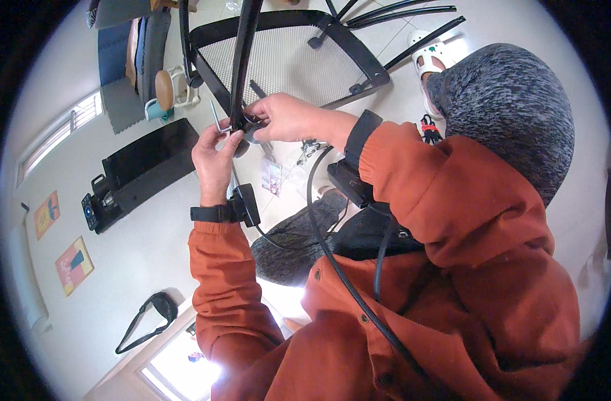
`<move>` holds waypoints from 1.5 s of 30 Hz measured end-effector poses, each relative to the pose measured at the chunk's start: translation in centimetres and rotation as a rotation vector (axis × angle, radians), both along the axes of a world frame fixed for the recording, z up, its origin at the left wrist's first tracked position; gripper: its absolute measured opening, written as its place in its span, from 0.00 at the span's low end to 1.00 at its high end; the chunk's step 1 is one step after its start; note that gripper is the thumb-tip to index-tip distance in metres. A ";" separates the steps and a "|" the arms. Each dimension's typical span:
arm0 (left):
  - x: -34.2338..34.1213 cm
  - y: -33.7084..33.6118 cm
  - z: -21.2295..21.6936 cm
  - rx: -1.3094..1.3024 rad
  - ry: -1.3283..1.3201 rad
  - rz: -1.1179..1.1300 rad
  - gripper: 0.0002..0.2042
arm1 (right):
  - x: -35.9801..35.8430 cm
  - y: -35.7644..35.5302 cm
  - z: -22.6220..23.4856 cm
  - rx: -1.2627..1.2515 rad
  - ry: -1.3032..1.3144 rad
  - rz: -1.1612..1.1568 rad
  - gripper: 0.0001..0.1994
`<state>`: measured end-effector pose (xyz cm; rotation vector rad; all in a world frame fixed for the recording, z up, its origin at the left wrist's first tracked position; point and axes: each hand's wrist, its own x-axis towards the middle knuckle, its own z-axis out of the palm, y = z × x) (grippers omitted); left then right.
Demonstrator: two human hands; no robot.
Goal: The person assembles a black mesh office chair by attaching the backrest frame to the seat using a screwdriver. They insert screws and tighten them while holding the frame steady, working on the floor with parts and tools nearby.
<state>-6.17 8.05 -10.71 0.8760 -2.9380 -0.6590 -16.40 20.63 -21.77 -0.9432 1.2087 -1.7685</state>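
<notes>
A long black tube slants down from the top, and both my hands are at its lower end. My left hand is closed there, thumb and fingers pinching beside the tube. An L-shaped metal hex key stands up out of these fingers. From the right, my right hand has its fingers curled round a dark, rounded fitting against the tube end; the fingers partly cover it. Behind them lies a black-framed mesh chair panel.
Black bars stretch out at the upper right. Small hardware and a printed packet lie on the floor below my right hand. A cable hangs before my body. At left are a black cabinet and a stool.
</notes>
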 end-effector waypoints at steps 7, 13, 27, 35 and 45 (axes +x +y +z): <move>0.1 0.6 0.0 0.165 0.042 0.113 0.13 | -0.8 -0.9 -0.7 -0.023 -0.256 0.163 0.22; 0.3 1.2 -0.1 0.200 0.094 0.148 0.14 | -1.4 -2.3 -1.6 -0.055 -0.340 0.255 0.15; 0.2 2.7 -0.4 0.266 0.171 0.170 0.10 | -1.6 -3.9 -2.7 -0.128 -0.494 0.313 0.08; 0.2 2.4 -0.1 0.230 0.151 0.147 0.10 | -1.2 -4.1 -3.0 -0.239 -0.507 0.264 0.06; -0.3 2.6 0.4 0.125 -0.043 0.175 0.08 | -0.8 -4.0 -3.5 -0.185 -0.151 0.098 0.07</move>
